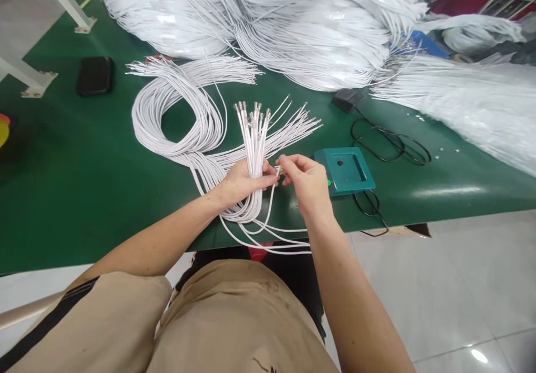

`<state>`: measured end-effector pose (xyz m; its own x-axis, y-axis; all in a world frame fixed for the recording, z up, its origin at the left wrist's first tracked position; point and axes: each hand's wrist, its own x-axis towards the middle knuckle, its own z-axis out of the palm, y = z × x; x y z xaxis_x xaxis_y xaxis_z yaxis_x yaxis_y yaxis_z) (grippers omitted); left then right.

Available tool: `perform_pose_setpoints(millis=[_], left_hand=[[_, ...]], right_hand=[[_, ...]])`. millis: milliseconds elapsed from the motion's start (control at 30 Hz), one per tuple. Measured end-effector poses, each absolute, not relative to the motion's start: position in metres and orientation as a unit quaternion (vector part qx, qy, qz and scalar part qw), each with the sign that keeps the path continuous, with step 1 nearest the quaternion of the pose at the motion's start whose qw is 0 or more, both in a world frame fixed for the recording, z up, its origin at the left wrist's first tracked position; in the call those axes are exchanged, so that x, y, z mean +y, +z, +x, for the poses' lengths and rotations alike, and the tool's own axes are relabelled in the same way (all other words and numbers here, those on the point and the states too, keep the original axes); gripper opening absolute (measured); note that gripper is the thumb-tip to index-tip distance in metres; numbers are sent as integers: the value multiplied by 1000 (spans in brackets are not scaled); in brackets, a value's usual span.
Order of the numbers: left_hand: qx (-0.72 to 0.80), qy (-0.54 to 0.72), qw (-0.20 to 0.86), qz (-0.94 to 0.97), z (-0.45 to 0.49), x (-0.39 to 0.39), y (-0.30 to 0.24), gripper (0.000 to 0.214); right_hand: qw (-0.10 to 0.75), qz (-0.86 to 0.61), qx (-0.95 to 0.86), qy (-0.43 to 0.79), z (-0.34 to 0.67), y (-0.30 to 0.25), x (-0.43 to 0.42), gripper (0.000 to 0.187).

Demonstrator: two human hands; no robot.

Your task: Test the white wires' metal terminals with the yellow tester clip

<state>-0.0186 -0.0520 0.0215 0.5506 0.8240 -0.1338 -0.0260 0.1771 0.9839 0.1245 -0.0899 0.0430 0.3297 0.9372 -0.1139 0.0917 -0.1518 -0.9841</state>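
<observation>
My left hand [247, 182] is closed around a bundle of white cables [253, 149], whose ends with small metallic tips point upward. Just to its right, my right hand [305, 177] pinches the end of a single white cable [272, 194]. Something small and yellow shows between those fingertips, too small to make out. The left thumb and the right fingers nearly meet at this cable end. From the held bundle, the cables loop down over the table edge and join a coil of white cables [180, 144] lying to the left.
Large heaps of white cables [310, 32] cover the back of the green table [104, 205]. Right of my hands sits a teal device [347, 169] with a black cord [389, 141]. A black box [94, 76] and white metal legs [69, 4] stand at the left.
</observation>
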Motion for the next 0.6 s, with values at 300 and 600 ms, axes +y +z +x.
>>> perform_pose_setpoints(millis=[300,600], left_hand=[[349,302,685,564,-19,-51,21,25],[334,319,725,511,-17,-51,16,36]], right_hand=[[536,-614,-361,454,122,42,-94,22],[572,-509,-234,599,116,37,-94,17]])
